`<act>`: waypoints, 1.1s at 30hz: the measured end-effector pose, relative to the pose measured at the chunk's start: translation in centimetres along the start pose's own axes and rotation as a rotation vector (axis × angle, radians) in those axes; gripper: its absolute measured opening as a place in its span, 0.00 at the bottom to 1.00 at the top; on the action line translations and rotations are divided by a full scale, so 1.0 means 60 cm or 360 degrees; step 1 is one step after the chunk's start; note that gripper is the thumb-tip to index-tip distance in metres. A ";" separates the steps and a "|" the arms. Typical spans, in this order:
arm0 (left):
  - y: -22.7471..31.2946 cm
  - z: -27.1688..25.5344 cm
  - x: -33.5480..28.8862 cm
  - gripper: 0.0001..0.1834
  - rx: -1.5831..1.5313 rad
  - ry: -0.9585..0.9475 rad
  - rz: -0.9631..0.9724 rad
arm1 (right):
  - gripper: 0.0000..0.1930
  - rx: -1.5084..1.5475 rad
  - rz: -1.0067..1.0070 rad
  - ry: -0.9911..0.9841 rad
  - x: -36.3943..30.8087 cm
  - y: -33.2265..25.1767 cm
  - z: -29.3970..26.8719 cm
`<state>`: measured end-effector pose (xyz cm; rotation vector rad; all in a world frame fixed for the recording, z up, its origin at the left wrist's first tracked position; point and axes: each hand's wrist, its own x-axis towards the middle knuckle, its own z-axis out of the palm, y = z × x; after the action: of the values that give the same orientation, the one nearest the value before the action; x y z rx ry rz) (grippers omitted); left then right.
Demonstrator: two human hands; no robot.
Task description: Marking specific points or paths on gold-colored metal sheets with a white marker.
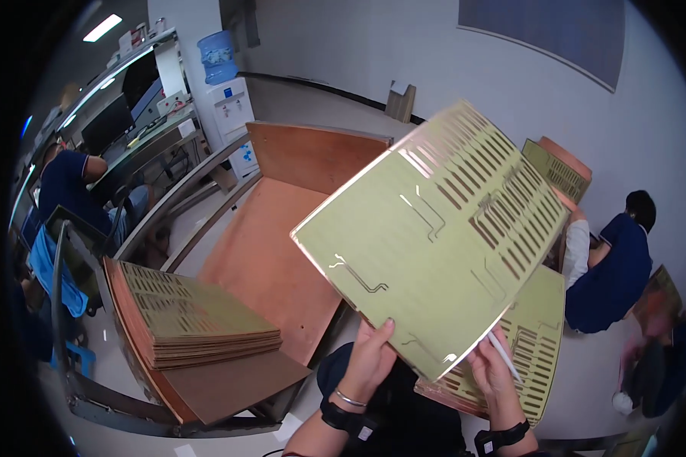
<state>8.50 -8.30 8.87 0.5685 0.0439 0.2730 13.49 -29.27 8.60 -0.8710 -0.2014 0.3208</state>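
Observation:
A large pale green circuit board panel with copper traces and rows of slots is held up, tilted, in front of me. My left hand grips its lower left edge, thumb on the face and fingers hidden behind. At the lower right corner, my right hand is closed round the edge and also holds a white pen, which slants down across the fingers. Below and behind that corner lies a stack of similar panels, partly covered by the raised one.
To the left, a metal-framed cart with copper-brown boards bears another panel stack. A water dispenser stands beyond it. One person crouches at right near more panels; another sits at a desk on the left.

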 end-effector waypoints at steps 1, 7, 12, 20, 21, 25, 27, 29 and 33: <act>0.004 -0.011 0.002 0.26 0.0044 -0.0047 0.0042 | 0.21 -0.0001 0.0026 -0.0025 0.004 -0.003 -0.017; 0.040 -0.091 -0.022 0.24 0.0169 0.0128 0.0000 | 0.20 0.0252 -0.0571 0.0366 0.048 -0.127 -0.164; 0.058 -0.144 -0.037 0.21 0.0352 0.0133 -0.0167 | 0.18 -0.0433 -0.1329 0.1561 -0.039 -0.253 -0.274; 0.018 -0.190 -0.051 0.20 0.0590 0.0177 -0.0586 | 0.17 -0.1836 -0.0854 0.0882 -0.018 -0.080 -0.155; 0.010 -0.181 -0.054 0.20 0.0594 0.0188 -0.0567 | 0.17 -0.1763 -0.0596 0.0751 -0.010 -0.043 -0.124; 0.001 -0.199 -0.078 0.20 0.0861 0.0136 -0.0548 | 0.17 -0.3117 -0.0748 -0.0305 0.018 0.086 -0.014; 0.000 -0.202 -0.081 0.20 0.0864 0.0158 -0.0560 | 0.19 -0.2850 -0.0090 -0.0966 -0.015 0.135 0.037; 0.000 -0.197 -0.082 0.20 0.0859 0.0162 -0.0577 | 0.21 -0.2548 -0.0245 -0.1752 -0.069 0.161 0.050; 0.005 -0.185 -0.083 0.21 0.0867 0.0223 -0.0512 | 0.22 -0.2458 -0.0379 -0.2066 -0.050 0.167 0.030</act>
<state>2.33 -3.57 -0.53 1.0688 0.3503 -0.0198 8.23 -23.02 1.83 -2.0050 -1.9295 0.4507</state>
